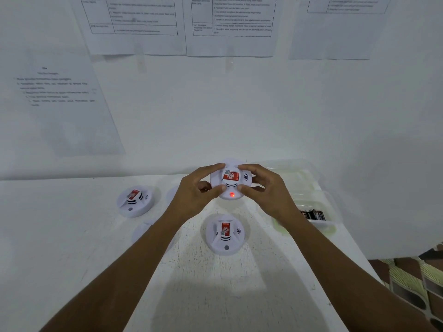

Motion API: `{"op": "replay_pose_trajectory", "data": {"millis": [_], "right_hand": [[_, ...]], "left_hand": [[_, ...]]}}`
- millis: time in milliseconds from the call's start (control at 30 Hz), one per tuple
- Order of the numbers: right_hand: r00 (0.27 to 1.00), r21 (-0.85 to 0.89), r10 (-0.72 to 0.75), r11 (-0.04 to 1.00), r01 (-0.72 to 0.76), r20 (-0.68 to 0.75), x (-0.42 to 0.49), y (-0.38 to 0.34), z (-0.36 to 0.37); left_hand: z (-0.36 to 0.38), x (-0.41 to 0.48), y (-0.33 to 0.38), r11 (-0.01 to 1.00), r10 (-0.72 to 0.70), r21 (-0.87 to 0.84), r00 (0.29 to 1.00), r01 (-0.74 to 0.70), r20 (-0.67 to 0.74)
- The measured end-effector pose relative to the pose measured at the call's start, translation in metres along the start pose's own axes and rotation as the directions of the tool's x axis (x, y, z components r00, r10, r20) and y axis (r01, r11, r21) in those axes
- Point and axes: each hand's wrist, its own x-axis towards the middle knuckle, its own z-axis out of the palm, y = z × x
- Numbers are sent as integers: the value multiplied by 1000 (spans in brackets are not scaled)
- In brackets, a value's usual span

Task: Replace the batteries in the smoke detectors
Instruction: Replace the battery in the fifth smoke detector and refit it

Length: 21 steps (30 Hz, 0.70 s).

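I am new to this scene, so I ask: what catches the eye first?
At the centre, the left hand and the right hand hold a smoke detector with a glowing red light. A second detector lies on the table nearer the person; batteries sit in a tray at right.

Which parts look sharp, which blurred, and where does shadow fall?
Head view: the held smoke detector is sharp, its red light glowing; the printed sheets on the wall are too blurred to read; a soft shadow darkens the table at its near end.
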Motion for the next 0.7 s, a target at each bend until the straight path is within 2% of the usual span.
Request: {"op": "replay_pose_trajectory", "data": {"millis": [700], "right_hand": [[1000, -41, 18, 999, -17, 2, 3, -3, -2]], "left_hand": [[-2, 3, 3, 998, 7, 55, 1000, -8, 17]]}}
